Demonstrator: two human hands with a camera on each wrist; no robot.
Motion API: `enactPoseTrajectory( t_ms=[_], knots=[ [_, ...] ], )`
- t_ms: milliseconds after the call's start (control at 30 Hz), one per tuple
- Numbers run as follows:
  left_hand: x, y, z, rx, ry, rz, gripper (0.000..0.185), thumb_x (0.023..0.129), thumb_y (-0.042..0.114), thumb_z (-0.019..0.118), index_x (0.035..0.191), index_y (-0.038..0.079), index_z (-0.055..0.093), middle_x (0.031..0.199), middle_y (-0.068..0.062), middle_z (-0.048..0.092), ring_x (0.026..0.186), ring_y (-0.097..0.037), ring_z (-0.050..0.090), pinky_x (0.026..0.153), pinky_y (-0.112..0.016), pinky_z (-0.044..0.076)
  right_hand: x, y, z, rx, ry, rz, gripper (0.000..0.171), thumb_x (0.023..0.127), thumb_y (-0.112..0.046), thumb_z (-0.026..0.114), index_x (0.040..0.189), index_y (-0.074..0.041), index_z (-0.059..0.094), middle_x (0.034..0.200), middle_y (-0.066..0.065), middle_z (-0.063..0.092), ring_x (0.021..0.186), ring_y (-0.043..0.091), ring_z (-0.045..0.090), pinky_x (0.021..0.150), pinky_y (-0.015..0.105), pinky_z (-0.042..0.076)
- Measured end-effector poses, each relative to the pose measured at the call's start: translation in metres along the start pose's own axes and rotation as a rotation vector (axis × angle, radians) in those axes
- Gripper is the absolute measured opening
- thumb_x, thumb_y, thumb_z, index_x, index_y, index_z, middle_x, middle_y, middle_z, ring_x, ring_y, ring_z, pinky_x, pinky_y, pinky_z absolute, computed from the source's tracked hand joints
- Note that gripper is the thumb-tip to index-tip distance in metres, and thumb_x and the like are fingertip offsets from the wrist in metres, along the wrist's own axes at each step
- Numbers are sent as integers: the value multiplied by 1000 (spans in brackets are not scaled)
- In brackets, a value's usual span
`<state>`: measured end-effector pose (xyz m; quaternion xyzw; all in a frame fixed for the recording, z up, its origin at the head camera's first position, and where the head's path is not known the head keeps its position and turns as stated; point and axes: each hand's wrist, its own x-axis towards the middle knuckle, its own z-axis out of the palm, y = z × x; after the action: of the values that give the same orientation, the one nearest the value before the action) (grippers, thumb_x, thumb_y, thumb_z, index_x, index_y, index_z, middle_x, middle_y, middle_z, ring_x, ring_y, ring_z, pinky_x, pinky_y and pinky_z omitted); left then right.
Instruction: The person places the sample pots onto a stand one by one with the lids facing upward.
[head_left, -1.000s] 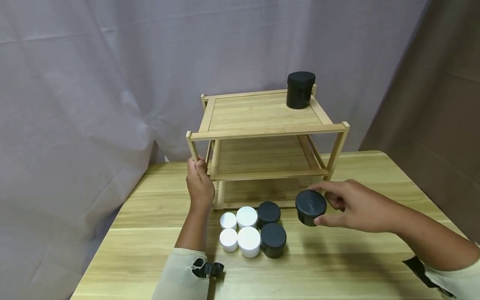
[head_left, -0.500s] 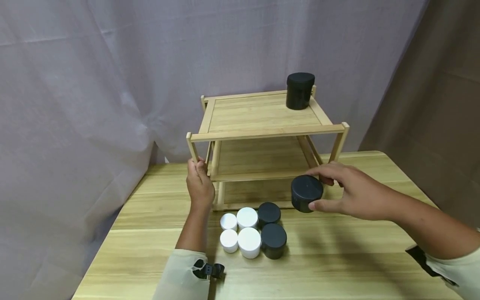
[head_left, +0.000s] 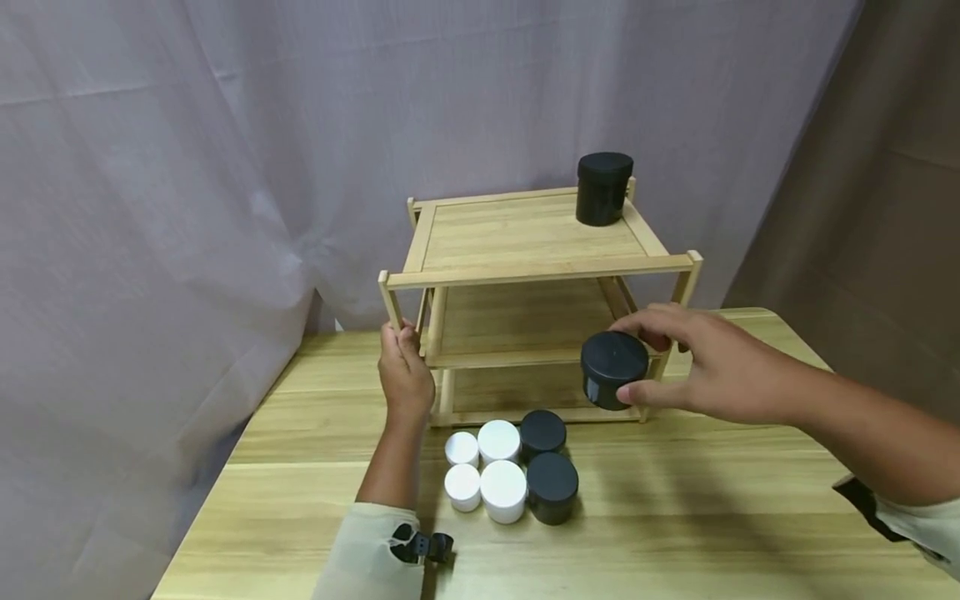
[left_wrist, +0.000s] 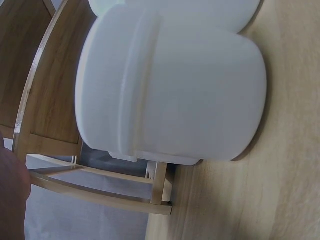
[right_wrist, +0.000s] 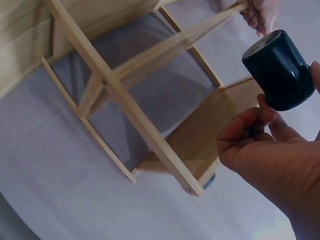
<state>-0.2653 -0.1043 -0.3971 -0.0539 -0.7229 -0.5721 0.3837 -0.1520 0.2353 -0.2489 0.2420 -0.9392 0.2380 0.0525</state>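
My right hand (head_left: 716,367) pinches a lidded black jar (head_left: 615,368) between thumb and fingers, off the table before the right front of a wooden three-tier shelf (head_left: 525,242). In the right wrist view, the glossy jar (right_wrist: 280,70) shows its base turned toward the shelf. With fingers curled round the left front post, my left hand (head_left: 406,375) grips the shelf; only a bit of that hand (left_wrist: 12,190) enters the left wrist view. A taller black jar (head_left: 603,192) stands at the top tier's back right corner.
Two black jars (head_left: 552,487) stand on the wooden table (head_left: 300,492) before the shelf. Beside them are two larger white jars (head_left: 503,492) and two smaller white jars (head_left: 462,487). A grey curtain (head_left: 225,167) hangs behind; a brown one (head_left: 862,192) borders the right.
My right hand has raised the black jar and brought it slightly left, closer to the shelf's middle tier. The left hand keeps its grip on the post.
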Motion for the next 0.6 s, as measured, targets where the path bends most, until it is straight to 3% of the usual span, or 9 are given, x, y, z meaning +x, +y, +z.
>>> enactPoseTrajectory(
  t_ms=[167,300,467,600],
  knots=[
    [0,0,0,9,9,11,26,118,16,42,116,-6,56,102,-35,71,93,-46,70,77,-52,58,6,-5,-15,39,-3,4,56,89,-33,93,138,-18,70,88,-2,54,79,13,46,66,31,35],
    [2,0,1,1,9,22,26,118,16,42,116,-6,56,102,-35,71,95,-47,71,81,-56,60,8,-7,-25,95,-32,14,59,89,-27,93,141,-15,68,75,-4,46,65,10,40,57,30,33],
    [1,0,1,1,6,17,25,118,16,43,117,-6,56,105,-36,72,100,-50,73,86,-62,60,13,-7,-35,107,-60,32,64,89,-27,93,145,-15,66,66,-7,37,57,7,37,51,28,34],
    [0,1,0,6,12,10,25,118,15,43,116,-6,56,104,-36,72,98,-48,72,83,-59,60,20,-6,-43,108,-77,48,68,90,-28,93,149,-14,63,63,-7,35,53,6,33,48,28,32]
  ],
)
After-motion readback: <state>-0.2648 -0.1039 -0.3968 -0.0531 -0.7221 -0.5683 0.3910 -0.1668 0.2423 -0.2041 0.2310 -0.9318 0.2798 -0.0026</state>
